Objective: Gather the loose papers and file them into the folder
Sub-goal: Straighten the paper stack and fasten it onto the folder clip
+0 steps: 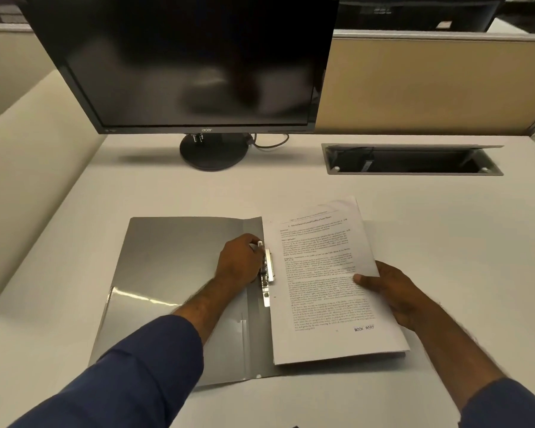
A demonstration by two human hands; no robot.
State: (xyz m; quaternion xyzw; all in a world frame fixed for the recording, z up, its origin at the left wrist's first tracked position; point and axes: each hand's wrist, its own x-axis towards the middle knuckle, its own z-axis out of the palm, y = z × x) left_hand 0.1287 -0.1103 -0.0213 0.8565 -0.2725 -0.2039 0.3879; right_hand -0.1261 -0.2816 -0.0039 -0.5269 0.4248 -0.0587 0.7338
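A grey folder (173,273) lies open on the white desk, its cover spread out to the left. A stack of printed papers (322,282) rests on its right half, slightly skewed clockwise. My left hand (240,262) is at the spine, fingers closed on the metal clip (267,273) beside the papers' left edge. My right hand (393,291) grips the stack's right edge, thumb on top of the page and fingers beneath.
A black monitor (183,63) on a round base (213,152) stands at the back of the desk (445,242). An open cable tray (411,160) is recessed at the back right. Partition walls close off the left and rear sides.
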